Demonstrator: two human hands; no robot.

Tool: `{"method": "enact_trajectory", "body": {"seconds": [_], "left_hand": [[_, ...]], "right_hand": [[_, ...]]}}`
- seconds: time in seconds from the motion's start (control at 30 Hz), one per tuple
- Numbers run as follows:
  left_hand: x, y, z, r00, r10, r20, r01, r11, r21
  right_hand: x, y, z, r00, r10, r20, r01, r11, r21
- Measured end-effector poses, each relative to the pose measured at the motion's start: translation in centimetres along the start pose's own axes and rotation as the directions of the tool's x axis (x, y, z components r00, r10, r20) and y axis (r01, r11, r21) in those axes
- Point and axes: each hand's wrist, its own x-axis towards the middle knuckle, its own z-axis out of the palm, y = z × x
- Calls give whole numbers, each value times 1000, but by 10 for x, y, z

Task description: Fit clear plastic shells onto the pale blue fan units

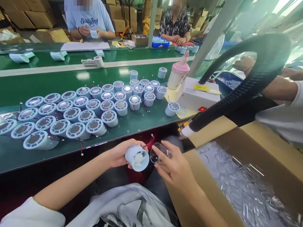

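My left hand (119, 154) is closed round a light-blue fan housing (137, 158), its open end with a small white fan facing me. A red wire with a small white plug trails from behind it. Close by on the right, my right hand (174, 160) grips a clear plastic cup (158, 153) by its sides, its round rim turned toward the housing. A small gap seems to separate the two parts. Many like light-blue housings (94, 126) stand on the green table (113, 137), most with a round metal disc on top and thin wires beside them.
An open cardboard box (189, 176) of clear plastic parts (236, 179) is at my right. Above it, a black hose (224, 97) arches from a white box (199, 94). A pink-lidded bottle (178, 72) stands behind. Two people (87, 19) sit across the belt; another person's arm (276, 85) is at right.
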Motion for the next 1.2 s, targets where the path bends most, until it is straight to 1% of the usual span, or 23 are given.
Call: {"method": "enact_trajectory", "body": {"seconds": [0.07, 0.1, 0.13, 0.17, 0.23, 0.27, 0.3, 0.43, 0.5, 0.57, 0.6, 0.67, 0.73, 0.77, 0.8, 0.83, 0.87, 0.93, 0.97, 1.0, 1.07, 1.13, 1.2], "left_hand": [[3, -4, 4, 999, 4, 34, -11, 974, 226], [3, -3, 6, 997, 49, 53, -66, 924, 376], [2, -2, 8, 990, 118, 70, -138, 841, 523], [1, -1, 10, 975, 206, 82, -209, 729, 652], [-3, 1, 13, 918, 388, 86, -286, 496, 820], [-4, 1, 14, 886, 456, 79, -294, 421, 858], [-5, 0, 14, 862, 502, 69, -295, 387, 874], [-2, -9, 8, 820, 569, 57, -349, 419, 838], [2, -13, 4, 810, 581, 77, -363, 393, 845], [5, -15, 0, 819, 560, 126, -385, 373, 844], [5, -17, -1, 833, 531, 153, -405, 397, 824], [6, -19, -1, 869, 456, 195, -435, 512, 741], [5, -21, 2, 900, 392, 190, -417, 651, 634], [5, -21, 3, 914, 369, 169, -394, 710, 584], [4, -22, 4, 925, 353, 143, -372, 760, 533], [3, -22, 5, 934, 339, 112, -350, 803, 482], [2, -23, 6, 942, 324, 84, -328, 841, 431], [0, -22, 6, 956, 290, 44, -287, 893, 346], [-1, -22, 6, 961, 274, 36, -271, 907, 322], [-2, -21, 6, 965, 261, 36, -258, 912, 318], [-4, -19, 7, 966, 252, 59, -255, 895, 365], [-7, -16, 7, 949, 300, 96, -311, 842, 441], [-9, -14, 8, 917, 373, 142, -392, 775, 497]], "right_hand": [[8, -3, 3, 1000, 5, 5, -4, 993, -119], [11, -4, 4, 1000, 26, 18, -23, 989, -145], [13, -4, 5, 998, 49, 39, -42, 988, -147], [15, -4, 5, 995, 68, 66, -60, 991, -118], [16, -3, 5, 985, 107, 136, -112, 993, 25], [15, -2, 5, 976, 128, 174, -151, 980, 126], [15, -3, 4, 967, 151, 203, -197, 953, 229], [12, -7, 0, 936, 284, 210, -353, 780, 517], [12, -9, -1, 902, 374, 215, -423, 670, 609], [12, -9, -1, 860, 451, 239, -481, 557, 677], [13, -9, -2, 840, 482, 248, -499, 508, 702], [14, -7, -3, 804, 530, 270, -520, 405, 752], [14, -3, -4, 767, 562, 309, -525, 275, 805], [14, -2, -5, 766, 558, 319, -511, 226, 829], [12, 0, -6, 785, 535, 313, -484, 215, 848], [11, 1, -6, 821, 492, 289, -454, 256, 853], [9, 2, -7, 866, 433, 251, -418, 348, 839], [4, 3, -8, 939, 299, 167, -319, 586, 745], [1, 3, -8, 960, 244, 137, -270, 682, 679], [-1, 2, -8, 972, 206, 113, -231, 747, 623], [-6, 1, -8, 983, 168, 78, -181, 790, 585], [-8, 1, -9, 982, 169, 85, -185, 765, 617], [-10, 0, -9, 974, 195, 113, -219, 712, 667]]}}
